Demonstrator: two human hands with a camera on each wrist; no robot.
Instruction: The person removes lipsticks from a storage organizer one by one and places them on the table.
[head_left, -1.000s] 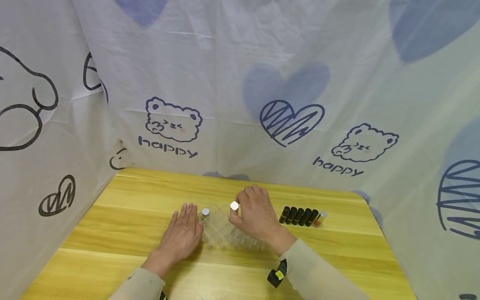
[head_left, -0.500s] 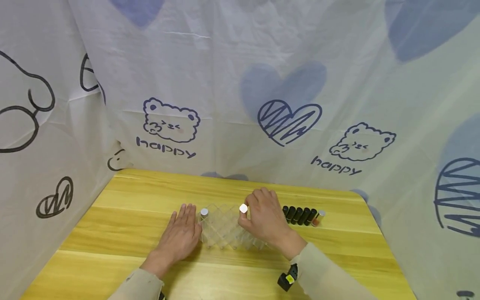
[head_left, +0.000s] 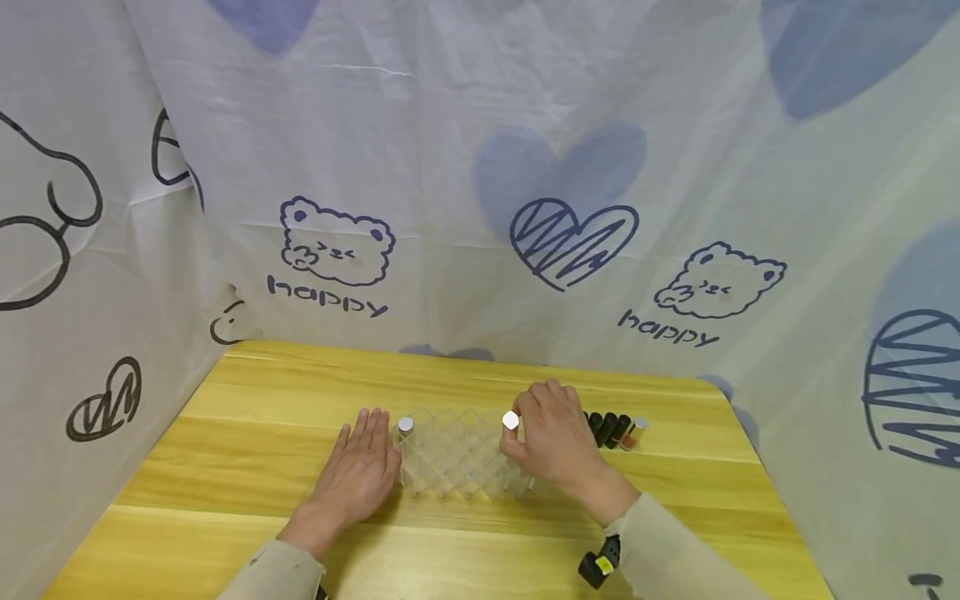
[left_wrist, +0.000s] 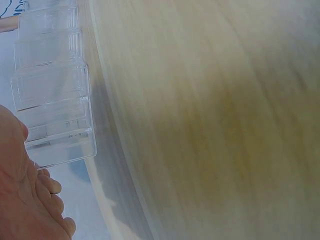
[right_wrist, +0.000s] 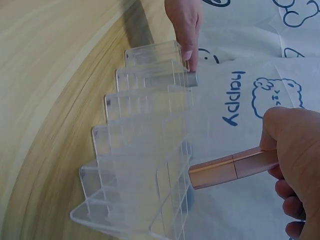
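A clear acrylic lipstick organizer with a zigzag of diamond-shaped slots stands on the table. Against its left end rests my left hand, fingers straight; the left wrist view shows that hand beside the organizer's clear end. One silver-capped tube stands in a slot at the far left corner. With thumb and fingers, my right hand pinches a rose-gold lipstick by one end. Its other end points at the slots near the organizer's right end, just above their openings in the right wrist view.
Right of the organizer, several black tubes lie in a row, partly hidden by my right hand. A reddish tube with a silver cap ends that row. A printed white curtain hangs behind the yellow wooden table.
My right hand has moved to the right along the organizer with the lipstick and now covers part of the row of black tubes. The left hand stays at the organizer's left end.
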